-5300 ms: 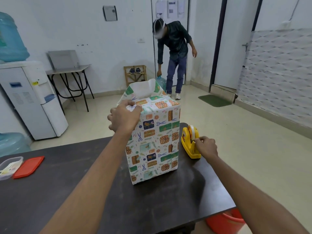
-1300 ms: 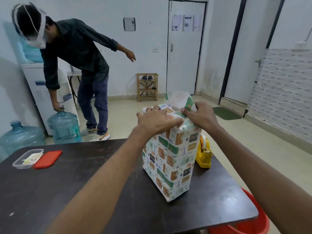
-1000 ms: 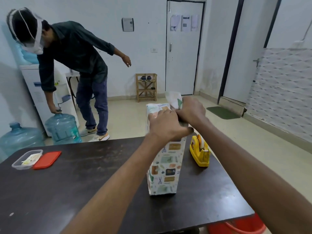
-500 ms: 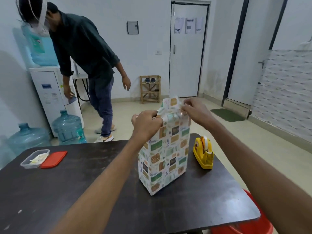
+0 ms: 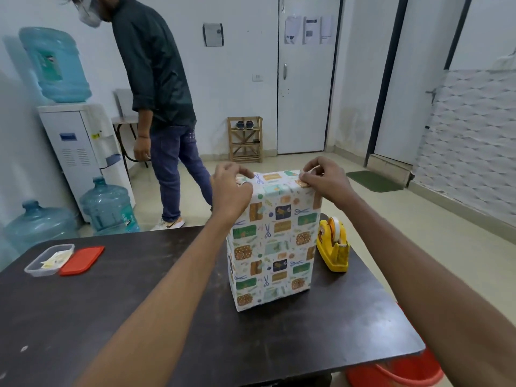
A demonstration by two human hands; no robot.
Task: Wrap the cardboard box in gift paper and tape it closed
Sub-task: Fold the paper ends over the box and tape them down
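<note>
View: head camera, looking forward and down along both forearms.
Box position: the box (image 5: 272, 247) stands upright on the tabletop (image 5: 167, 317), toward its far right part and straight ahead of the person. Its long axis is vertical.
Covering: gift paper (image 5: 275, 180) covers every face in view. The top end is folded over. No tape can be made out on it.
Left hand: the left hand (image 5: 229, 188) is at the top left corner, fingers curled over the edge and pinching the paper.
Right hand: the right hand (image 5: 325, 181) is at the top right corner, thumb and fingertips pinching the fold.
Hands: apart, one at each end of the top edge, level with each other.
Deciding relation: the tape dispenser (image 5: 333, 251) sits just beside the box's right side, below the right hand, which is the nearer.
Judgement: the top fold is probably being creased. Fetching tape suits the right hand while the left holds the fold.
Risk: held at one corner, the fold may spring open or the tall box may tip.
</note>
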